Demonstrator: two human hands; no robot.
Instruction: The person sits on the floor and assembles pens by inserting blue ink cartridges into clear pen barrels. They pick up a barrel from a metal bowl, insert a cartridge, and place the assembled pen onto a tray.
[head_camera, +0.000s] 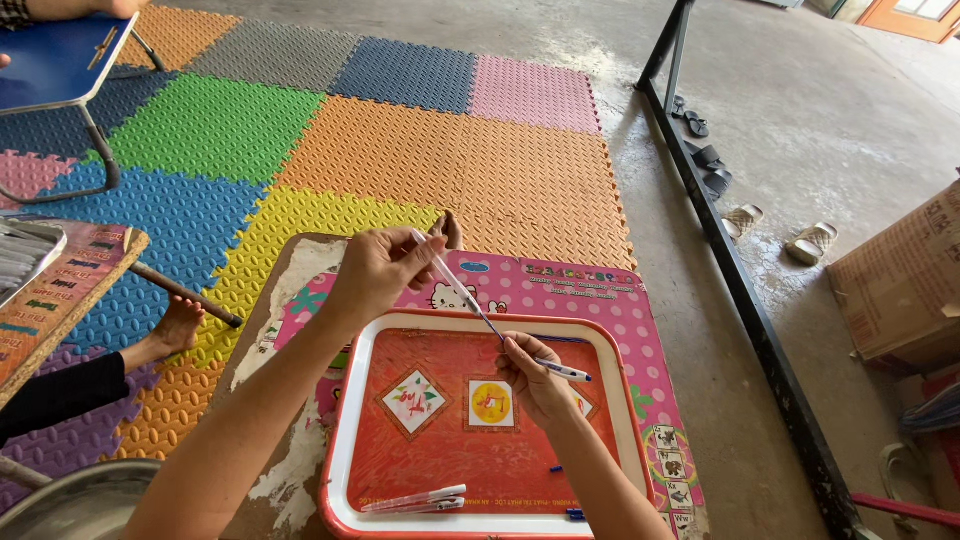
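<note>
1. We hold a thin clear pen tube (455, 283) in our left hand (378, 268), pinched near its upper end between thumb and fingertips, the other fingers curled loosely; the tube slants down and to the right, above the far edge of the tray.
2. Our right hand (535, 380) is closed around a blue-and-white pen part (562, 370), which sticks out to the right of the fingers. The lower end of the tube meets this hand at the fingertips; we cannot tell whether the two pieces are already joined.
3. Both hands hover over the red tray (440, 470) with a white rim, the right one near its middle, beside the yellow square picture (491, 403) and the diamond picture (414, 401) printed on the tray floor.
4. In the tray's near left corner lies a small bunch of clear pens (415, 498); a few small blue bits (573, 514) lie near its near edge towards the right.
5. The tray sits on a low pink dotted table (600, 300), whose worn, peeling surface shows along the left edge.
6. The table stands on coloured foam floor mats (300, 130), with bare concrete to the right.
7. To the left, another person's foot (180, 325) and dark sleeve (60, 395) rest on the mats beside a second low table (60, 290).
8. A blue folding table (55, 65) stands at the far left, sandals (810, 242) and a cardboard box (900, 280) lie on the concrete at the right.
</note>
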